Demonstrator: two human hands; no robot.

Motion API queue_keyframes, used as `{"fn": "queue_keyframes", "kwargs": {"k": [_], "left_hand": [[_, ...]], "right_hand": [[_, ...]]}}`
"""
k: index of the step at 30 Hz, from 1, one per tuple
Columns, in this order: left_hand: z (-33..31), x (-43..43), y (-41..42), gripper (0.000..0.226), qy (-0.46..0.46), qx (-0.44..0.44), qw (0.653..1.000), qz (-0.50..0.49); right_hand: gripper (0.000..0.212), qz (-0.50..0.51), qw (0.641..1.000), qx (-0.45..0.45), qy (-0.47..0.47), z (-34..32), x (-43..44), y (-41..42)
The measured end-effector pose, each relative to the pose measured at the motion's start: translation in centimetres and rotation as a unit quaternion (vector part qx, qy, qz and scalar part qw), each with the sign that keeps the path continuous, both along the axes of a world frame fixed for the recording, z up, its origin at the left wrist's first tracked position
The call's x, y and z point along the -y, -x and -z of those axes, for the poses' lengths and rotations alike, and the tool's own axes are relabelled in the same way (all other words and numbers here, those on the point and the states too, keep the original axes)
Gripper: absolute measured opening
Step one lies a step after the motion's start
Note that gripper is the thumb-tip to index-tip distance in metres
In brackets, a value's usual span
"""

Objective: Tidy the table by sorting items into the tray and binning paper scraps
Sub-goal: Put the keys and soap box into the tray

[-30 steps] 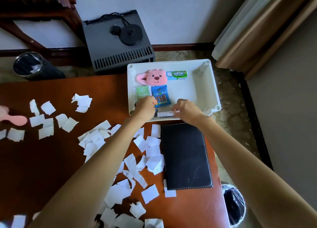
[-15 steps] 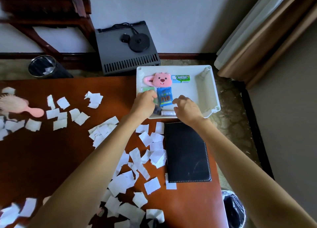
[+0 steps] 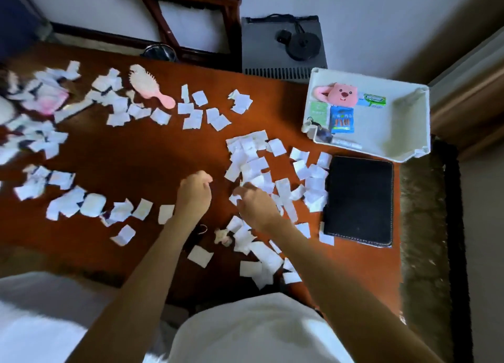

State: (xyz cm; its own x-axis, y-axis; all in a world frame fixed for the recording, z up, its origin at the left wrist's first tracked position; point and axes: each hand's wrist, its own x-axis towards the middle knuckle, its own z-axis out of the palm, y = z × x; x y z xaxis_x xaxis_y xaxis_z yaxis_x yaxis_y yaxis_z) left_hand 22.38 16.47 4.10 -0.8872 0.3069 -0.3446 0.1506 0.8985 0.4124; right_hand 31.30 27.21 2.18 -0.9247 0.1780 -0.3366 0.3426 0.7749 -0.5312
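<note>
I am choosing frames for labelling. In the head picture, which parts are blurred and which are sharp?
Head view: the paper scraps at far left are smeared by motion blur; the white tray and black notebook at right are fairly sharp; the light is dim.

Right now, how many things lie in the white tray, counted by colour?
Pink: 1, the toy
Green: 2, the gum pack and the green packet
Blue: 1, the blue packet
White: 1, the tube
Dark: 1, a small thing, too blurred to name
Total: 6 in the tray
</note>
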Motion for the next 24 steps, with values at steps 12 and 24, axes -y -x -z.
{"fn": "queue_keyframes", "kwargs": {"k": [12,24], "left_hand": [[4.2,6.9,-3.6,0.02,0.071,0.022,0.992,0.106],[-0.8,4.2,-3.4,0.018,-0.081,-0.077,0.993,0.035]], "right_hand": [[0.039,-0.025,0.994,0.106,0.015,2.9,6.2,-1.4],[0.082,0.025,0.99,0.028,0.133,0.6,2.8,1.2]]}}
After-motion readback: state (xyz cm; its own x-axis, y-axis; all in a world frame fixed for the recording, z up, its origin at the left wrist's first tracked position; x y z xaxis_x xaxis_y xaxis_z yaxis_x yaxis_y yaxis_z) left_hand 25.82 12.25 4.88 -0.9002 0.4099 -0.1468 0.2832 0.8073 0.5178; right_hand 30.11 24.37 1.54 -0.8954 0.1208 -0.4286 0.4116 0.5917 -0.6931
